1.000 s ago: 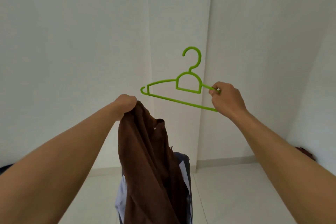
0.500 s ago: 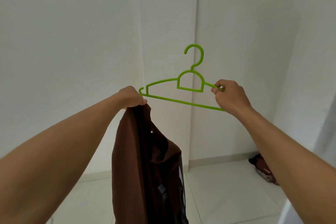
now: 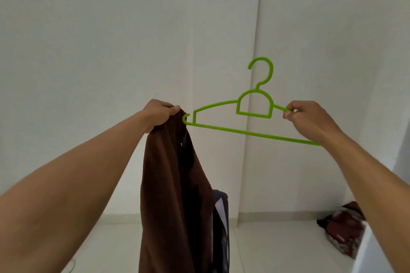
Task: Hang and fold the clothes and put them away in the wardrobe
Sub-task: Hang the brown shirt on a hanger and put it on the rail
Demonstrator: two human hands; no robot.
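Observation:
A brown garment (image 3: pixel 175 195) hangs down from my left hand (image 3: pixel 158 114), which grips its top edge at mid-frame. My right hand (image 3: pixel 308 122) pinches the right arm of a bright green plastic hanger (image 3: pixel 255 115), held upright with its hook pointing up. The hanger's left tip touches the top of the brown garment right beside my left thumb. Behind the brown cloth, a dark garment with a white panel (image 3: pixel 220 217) peeks out at its lower right edge.
White walls meet in a corner (image 3: pixel 255 73) straight ahead. A pale tiled floor (image 3: pixel 277 246) lies below. A dark red patterned bundle (image 3: pixel 341 230) lies on the floor at the lower right, next to a white edge (image 3: pixel 377 257).
My left hand has lifted the brown garment up to the hanger's left tip. The hanger has shifted slightly right with my right hand, and the view has panned a little.

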